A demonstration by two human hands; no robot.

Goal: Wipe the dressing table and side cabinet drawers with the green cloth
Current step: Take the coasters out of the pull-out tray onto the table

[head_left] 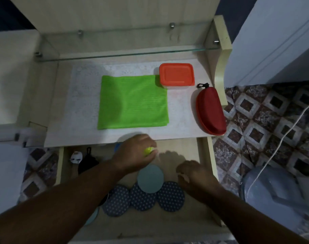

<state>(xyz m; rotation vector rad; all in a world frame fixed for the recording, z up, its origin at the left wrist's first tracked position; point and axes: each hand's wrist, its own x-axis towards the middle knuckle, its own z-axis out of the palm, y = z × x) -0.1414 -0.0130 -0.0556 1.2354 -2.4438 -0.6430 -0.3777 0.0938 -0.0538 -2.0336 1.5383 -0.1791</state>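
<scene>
Head view showed the green cloth [132, 102] lying flat on the dressing table [181, 118], untouched, at 12 o'clock from the left hand [135, 152], which pinched a small yellow-green object [148, 150], perhaps a cap, over the open drawer [190, 152]. At 4 o'clock, the right hand [196, 175] hung loosely curled, holding nothing.

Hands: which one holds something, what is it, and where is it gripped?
The left hand grips a small yellow-green object at its fingertips; the object's identity is unclear. The right hand holds nothing visible.

A small yellow-green object [149, 150] is mostly hidden by the left hand [135, 154]. Both forearms are cut off by the lower edge.
</scene>
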